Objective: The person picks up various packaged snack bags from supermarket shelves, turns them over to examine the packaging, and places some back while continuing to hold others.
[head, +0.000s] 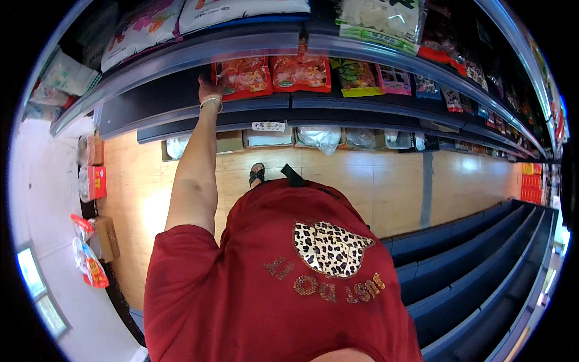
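Observation:
My left hand (211, 88), with a pale bracelet (211, 103) at the wrist, reaches onto a dark shelf board (154, 97). It rests against the left end of a red plastic food packet (246, 77). The fingers are blurred and partly covered, so a grip on the packet cannot be made out. Right of that packet stands a similar red packet (301, 72). Farther right come a green and yellow packet (357, 77) and a pink-edged packet (393, 79). My right hand is out of view.
Large white bags (244, 11) lie on the shelf above, behind a clear front strip (181, 56). Below are bins with plastic bags (319, 135). Dark tiered shelving (452, 271) stands behind me at right. A cardboard box (105, 239) and bagged goods (90, 262) sit along the left wall.

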`<state>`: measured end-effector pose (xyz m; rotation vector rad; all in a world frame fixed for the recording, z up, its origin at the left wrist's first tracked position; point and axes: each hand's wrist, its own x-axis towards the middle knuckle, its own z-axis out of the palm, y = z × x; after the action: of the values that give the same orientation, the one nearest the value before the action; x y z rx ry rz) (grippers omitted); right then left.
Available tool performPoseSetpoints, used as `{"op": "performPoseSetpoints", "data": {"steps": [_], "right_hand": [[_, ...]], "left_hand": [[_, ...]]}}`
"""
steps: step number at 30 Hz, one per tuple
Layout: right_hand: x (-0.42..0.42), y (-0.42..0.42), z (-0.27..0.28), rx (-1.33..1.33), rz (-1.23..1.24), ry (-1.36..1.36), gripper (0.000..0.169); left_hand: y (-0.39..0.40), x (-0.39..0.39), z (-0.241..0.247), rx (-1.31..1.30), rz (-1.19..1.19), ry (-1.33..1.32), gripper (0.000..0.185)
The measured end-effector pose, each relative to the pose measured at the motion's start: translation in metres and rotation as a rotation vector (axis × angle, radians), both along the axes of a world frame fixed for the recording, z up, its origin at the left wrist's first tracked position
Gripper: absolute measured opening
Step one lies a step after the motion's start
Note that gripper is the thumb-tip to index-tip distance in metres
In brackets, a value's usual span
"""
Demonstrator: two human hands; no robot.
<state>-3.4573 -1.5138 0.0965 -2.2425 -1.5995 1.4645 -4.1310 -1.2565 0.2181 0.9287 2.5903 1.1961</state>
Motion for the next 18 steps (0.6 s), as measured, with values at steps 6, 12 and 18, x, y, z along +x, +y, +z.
{"op": "performPoseSetpoints", "data": {"steps": [6,12,18], "right_hand": [[-0.048,-0.025,-0.014,0.193,0.088,-0.002,0.039],[-0.121,-0.018,0.001,-0.060,-0.275,0.155,0.035],[-0.155,-0.065,0.018,-0.232,-0.467,0.155,0.033]], "left_hand": [[0.034,-0.051,-0.046,-0.119,-0.201,0.043,0.086],[0.046,-0.088,-0.091,0.186,-0.532,-0.364,0.065],[0.022,-0.091,-0.046,0.368,-0.684,-1.058,0.045]]}}
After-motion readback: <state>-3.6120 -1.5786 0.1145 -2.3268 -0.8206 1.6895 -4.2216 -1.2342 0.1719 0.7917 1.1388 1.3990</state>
